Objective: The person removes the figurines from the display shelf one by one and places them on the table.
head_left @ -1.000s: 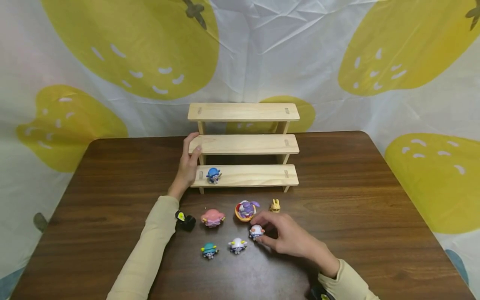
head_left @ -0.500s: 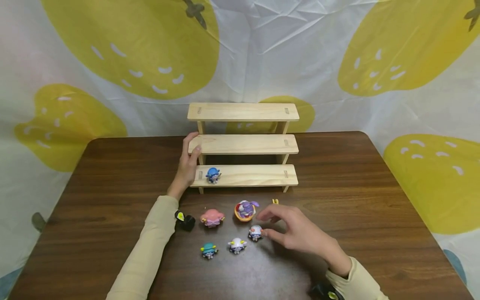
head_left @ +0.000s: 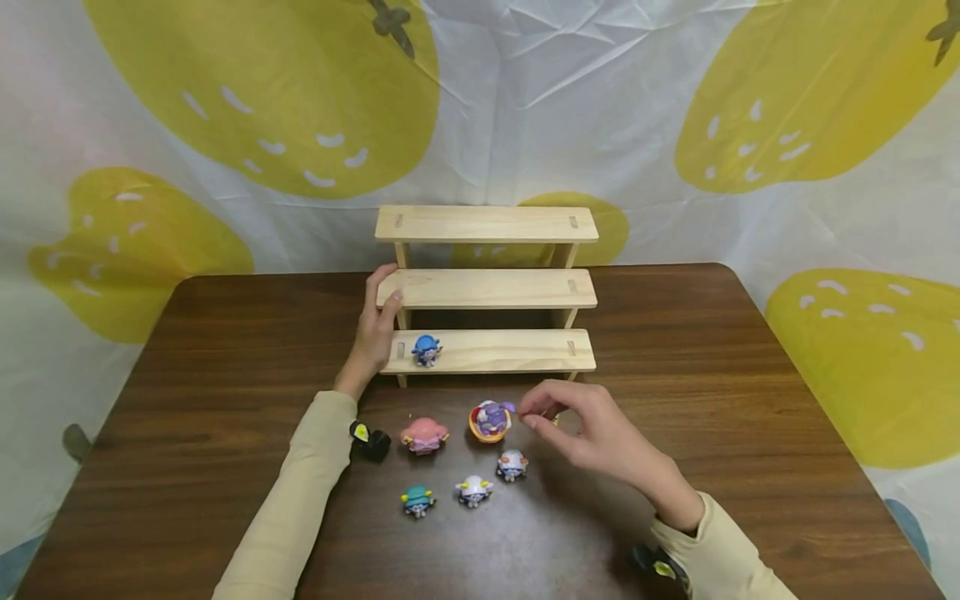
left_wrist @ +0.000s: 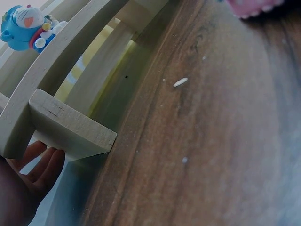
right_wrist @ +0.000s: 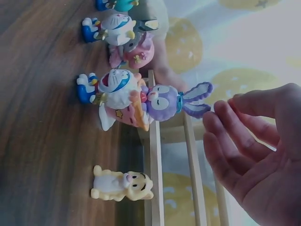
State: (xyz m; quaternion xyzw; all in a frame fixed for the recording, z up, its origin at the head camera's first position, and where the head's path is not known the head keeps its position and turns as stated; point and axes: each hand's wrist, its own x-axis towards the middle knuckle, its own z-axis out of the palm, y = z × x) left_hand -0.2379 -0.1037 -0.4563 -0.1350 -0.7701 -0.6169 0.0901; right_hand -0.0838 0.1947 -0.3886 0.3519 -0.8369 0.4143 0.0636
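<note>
My left hand (head_left: 371, 333) grips the left end of a three-tier wooden display stand (head_left: 487, 287), thumb on the middle tier. In the left wrist view its fingers (left_wrist: 49, 169) curl by the side support. My right hand (head_left: 603, 433) hovers with bent fingers and thumb close together, fingertips right by the ears of a purple rabbit figurine (right_wrist: 162, 101) in an orange-rimmed cup. Nothing shows between those fingers. A yellow figurine (right_wrist: 122, 185) stands beside the rabbit, mostly hidden behind the hand in the head view. In front sits a white figurine with orange knobs (head_left: 512, 465).
On the lowest tier stands a blue-hatted figurine (head_left: 427, 350). A pink figurine (head_left: 424, 436), a teal-hatted one (head_left: 417, 501) and a white one with yellow horns (head_left: 474, 491) are on the brown table (head_left: 225, 375). A fruit-printed cloth (head_left: 510, 100) hangs behind.
My right hand has left the white figurine with orange knobs and moved back to the rabbit's ears, its thumb and fingers coming closer together. My left hand stays on the stand.
</note>
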